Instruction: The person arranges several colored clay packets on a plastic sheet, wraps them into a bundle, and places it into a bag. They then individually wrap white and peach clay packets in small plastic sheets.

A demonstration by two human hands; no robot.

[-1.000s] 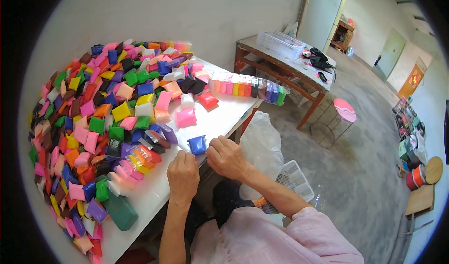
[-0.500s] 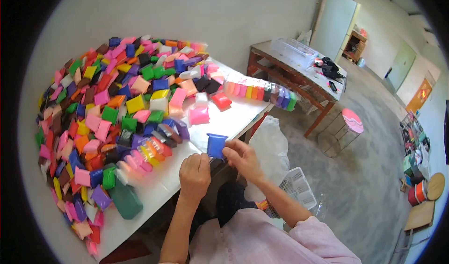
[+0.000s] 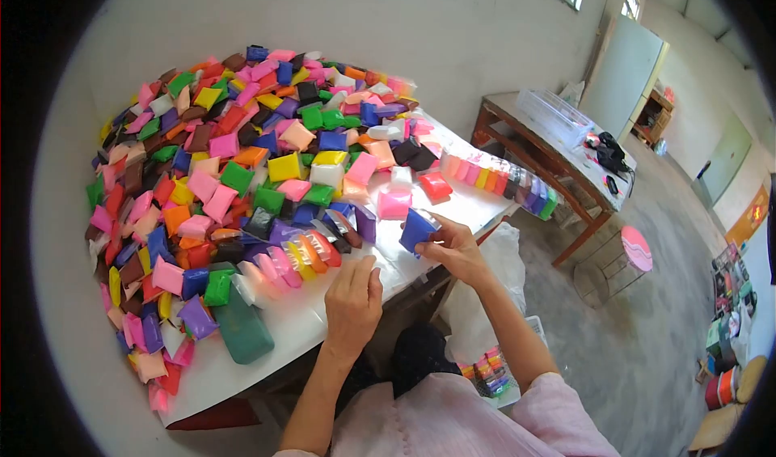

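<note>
A small blue packet is pinched between the thumb and fingers of my right hand, held up over the table's front edge. My left hand is beside it to the left, fingers stretched out and nothing visible in them. Left of that hand lies a row of coloured packets, orange, yellow, pink and white among them, leading up to a dark green block. A pink packet and a red packet lie behind the blue one.
A large heap of coloured packets covers much of the white table. Another packet row lies at its right end. A white bag and a basket of packets are below. A wooden table and pink stool stand right.
My right hand has carried the blue packet up and right, away from my left hand. The left hand's fingers have straightened. The whole view has shifted, showing more of the basket.
</note>
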